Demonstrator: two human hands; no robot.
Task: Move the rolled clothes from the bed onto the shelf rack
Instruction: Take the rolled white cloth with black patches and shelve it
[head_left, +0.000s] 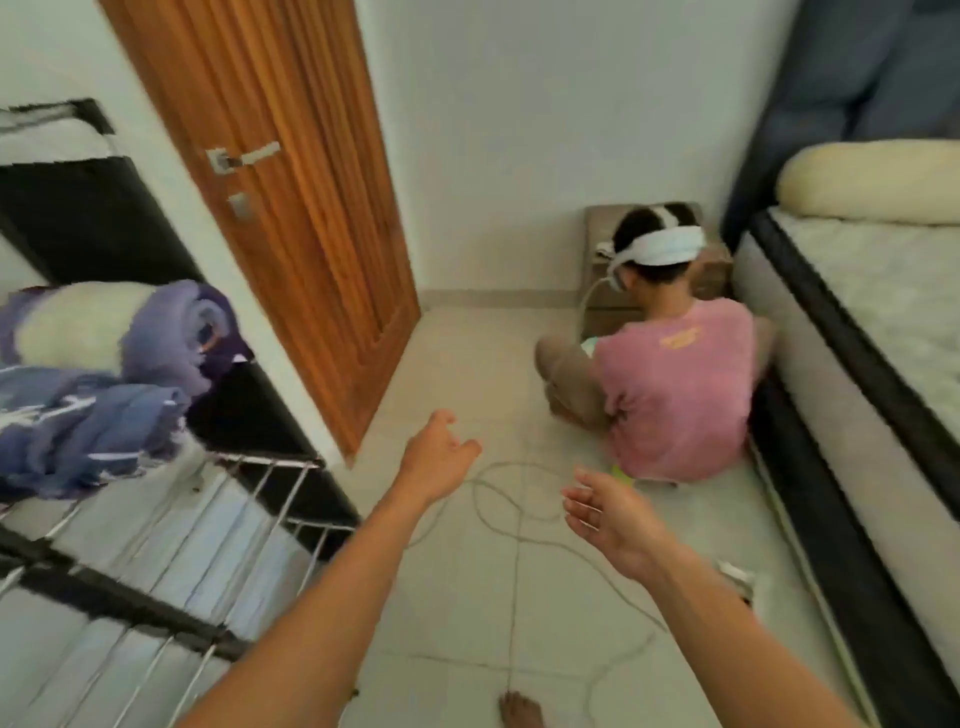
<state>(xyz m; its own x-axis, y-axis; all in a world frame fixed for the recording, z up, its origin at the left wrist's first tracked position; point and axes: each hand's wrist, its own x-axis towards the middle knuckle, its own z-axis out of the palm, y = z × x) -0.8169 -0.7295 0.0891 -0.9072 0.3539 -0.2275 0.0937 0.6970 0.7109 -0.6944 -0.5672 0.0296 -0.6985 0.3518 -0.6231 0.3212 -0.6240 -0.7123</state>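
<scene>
Rolled clothes (104, 364) in purple, blue and cream lie piled on the upper left part of the metal shelf rack (260, 499), which fills the lower left. The bed (883, 332) runs along the right edge, and no rolled clothes show on the visible part of its mattress. My left hand (436, 457) is stretched out over the floor just right of the rack, fingers apart and holding nothing. My right hand (608, 514) is held out between rack and bed, palm turned inward, also with nothing in it.
A person in a pink shirt (675, 389) sits on the floor against the bed, facing a small nightstand (602, 270). A loose cable (514, 519) loops over the tiles. A wooden door (291, 208) stands behind the rack. A cream bolster (872, 182) lies on the bed.
</scene>
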